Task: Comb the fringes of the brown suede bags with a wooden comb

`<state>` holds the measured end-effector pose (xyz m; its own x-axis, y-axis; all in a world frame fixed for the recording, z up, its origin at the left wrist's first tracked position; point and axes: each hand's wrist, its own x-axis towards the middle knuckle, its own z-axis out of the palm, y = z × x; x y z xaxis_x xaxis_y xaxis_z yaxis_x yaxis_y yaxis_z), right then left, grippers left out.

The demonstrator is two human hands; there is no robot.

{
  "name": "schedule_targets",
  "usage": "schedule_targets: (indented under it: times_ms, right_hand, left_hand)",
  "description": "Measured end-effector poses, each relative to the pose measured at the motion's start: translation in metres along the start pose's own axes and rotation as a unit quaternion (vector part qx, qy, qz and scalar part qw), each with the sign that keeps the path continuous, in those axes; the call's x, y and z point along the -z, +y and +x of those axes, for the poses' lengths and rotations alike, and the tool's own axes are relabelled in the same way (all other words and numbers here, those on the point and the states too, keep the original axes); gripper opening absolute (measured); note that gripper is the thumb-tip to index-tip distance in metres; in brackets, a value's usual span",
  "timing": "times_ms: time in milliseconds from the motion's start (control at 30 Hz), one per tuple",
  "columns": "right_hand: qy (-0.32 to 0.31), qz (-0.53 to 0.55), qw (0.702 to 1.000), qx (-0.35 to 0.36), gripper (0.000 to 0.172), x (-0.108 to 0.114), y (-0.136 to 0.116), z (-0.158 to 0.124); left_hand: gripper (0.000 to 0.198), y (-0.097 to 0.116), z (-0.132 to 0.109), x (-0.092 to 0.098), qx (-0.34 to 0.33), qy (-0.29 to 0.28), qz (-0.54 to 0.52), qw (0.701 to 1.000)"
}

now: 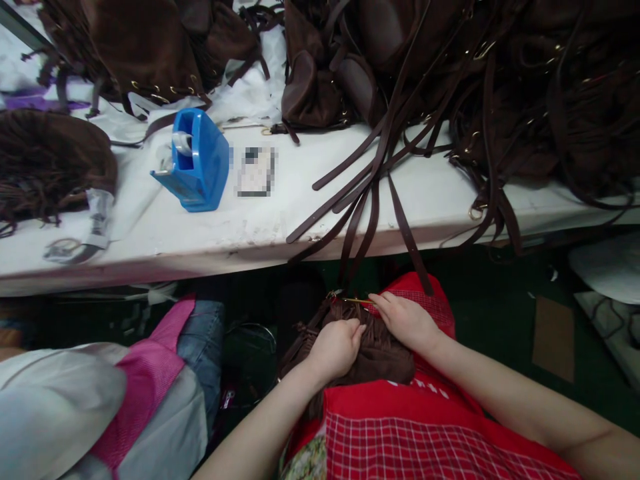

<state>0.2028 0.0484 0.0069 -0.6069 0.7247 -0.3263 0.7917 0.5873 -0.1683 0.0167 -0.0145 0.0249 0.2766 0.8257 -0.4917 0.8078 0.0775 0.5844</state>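
A dark brown fringed bag (383, 363) lies on my lap, over the red apron (385, 433). My left hand (336, 348) is closed, its fingers pinching the bag's gathered fringe. My right hand (406, 321) rests on the bag's far right side, with thumb and fingers closed on a thin yellowish rod (356, 301). The rod points left toward small metal fittings at the bag's far edge; its exact kind is too small to tell.
A white-covered table (250, 230) crosses ahead, with brown straps (373, 173) hanging off its edge. On it are a blue tape dispenser (203, 163), a blurred-out flat item (256, 171) and piled brown bags (320, 87). A person in a white cap (60, 407) sits at left.
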Motion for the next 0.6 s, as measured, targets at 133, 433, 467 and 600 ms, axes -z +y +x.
schedule_targets:
  times_ms: [133,433,467,600]
  right_hand:
    - [-0.020,0.026,0.999,-0.014,0.027,-0.002,-0.001,0.001]
    - [-0.063,0.071,0.994,-0.060,0.025,-0.008,-0.004,0.002]
    - [-0.055,0.079,0.994,-0.057,0.025,-0.007,-0.004,0.001]
    - [-0.016,0.109,0.994,-0.009,0.029,0.003,-0.007,-0.004]
  left_hand:
    - [0.039,0.004,0.000,-0.003,-0.021,-0.016,0.059,0.998]
    - [0.039,0.007,-0.001,-0.004,-0.052,-0.044,0.124,0.990]
    - [0.039,0.007,-0.001,-0.004,-0.054,-0.043,0.126,0.990]
    - [0.039,0.010,-0.003,-0.004,-0.067,-0.041,0.133,0.988]
